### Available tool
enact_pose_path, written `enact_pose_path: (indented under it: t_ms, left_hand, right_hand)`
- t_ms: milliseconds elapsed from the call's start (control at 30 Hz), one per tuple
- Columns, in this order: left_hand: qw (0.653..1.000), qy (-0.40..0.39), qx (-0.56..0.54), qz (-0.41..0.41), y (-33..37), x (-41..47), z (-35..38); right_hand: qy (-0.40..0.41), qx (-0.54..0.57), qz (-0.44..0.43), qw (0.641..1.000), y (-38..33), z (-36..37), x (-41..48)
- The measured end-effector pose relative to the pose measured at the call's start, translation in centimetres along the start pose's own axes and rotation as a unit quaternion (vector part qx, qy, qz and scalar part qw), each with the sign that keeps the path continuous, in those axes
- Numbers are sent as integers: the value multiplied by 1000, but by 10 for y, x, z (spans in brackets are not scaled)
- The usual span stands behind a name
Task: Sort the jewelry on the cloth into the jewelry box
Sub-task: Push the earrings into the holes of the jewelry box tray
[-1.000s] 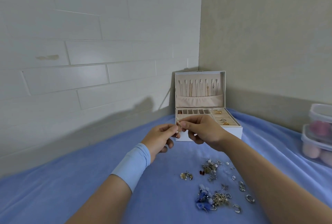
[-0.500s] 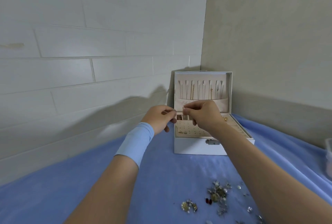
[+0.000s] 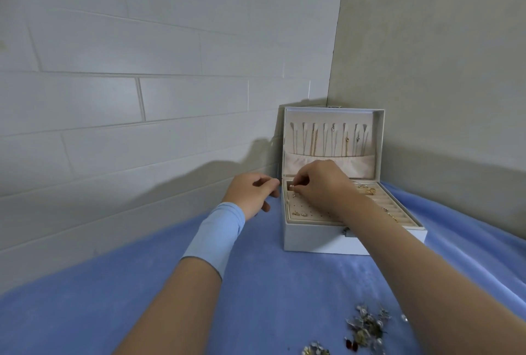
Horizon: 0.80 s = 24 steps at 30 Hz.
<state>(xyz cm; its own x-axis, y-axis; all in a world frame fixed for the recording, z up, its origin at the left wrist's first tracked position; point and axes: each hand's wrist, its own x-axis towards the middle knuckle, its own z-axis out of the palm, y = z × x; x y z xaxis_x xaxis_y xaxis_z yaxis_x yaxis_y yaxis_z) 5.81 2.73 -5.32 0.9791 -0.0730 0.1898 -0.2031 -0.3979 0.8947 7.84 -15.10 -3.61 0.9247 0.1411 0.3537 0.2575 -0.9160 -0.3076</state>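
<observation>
Blue cloth (image 3: 113,297) covers the whole surface I'm looking at. The jewelry box (image 3: 318,241) sits on it, pushed into the room corner, with a white brick-pattern wall (image 3: 142,70) to its left and a plain beige wall (image 3: 427,70) behind and to its right.

The box is open. Its long side runs left to right across my view, and the front with the clasp faces me. The lid (image 3: 378,141) stands upright at the back, and thin necklaces (image 3: 313,141) hang straight down inside it. The tray faces up, with a perforated earring panel (image 3: 310,214) on the left half and ring rolls (image 3: 390,206) on the right holding a few gold pieces.

My right hand (image 3: 321,184) is over the back left corner of the tray, its fingers tight on a small pale earring (image 3: 292,185) right at the panel's far edge. My left hand (image 3: 250,194) hovers just left of the box with thumb and forefinger close together. I can't tell if it holds anything. There is a light blue wristband (image 3: 216,232) on that wrist.

The loose jewelry pile (image 3: 367,326) lies on the cloth well in front of the box, toward me and to the right.
</observation>
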Motion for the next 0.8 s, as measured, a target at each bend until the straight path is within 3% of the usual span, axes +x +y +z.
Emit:
enact_pose_path:
  t_ms: [333, 467, 633, 800]
  left_hand:
    - [999, -2, -41, -14, 7, -2, 7]
    - [997, 13, -75, -17, 10, -4, 8]
    - [992, 19, -123, -31, 14, -7, 14]
    - [979, 45, -193, -52, 22, -9, 14]
  right_hand:
    - [-52, -72, -35, 995, -9, -9, -9]
    - [-46, 3, -19, 999, -3, -16, -11]
    - [1, 184, -37, 982, 1, -21, -15]
    - [23, 249, -72, 966, -4, -29, -22]
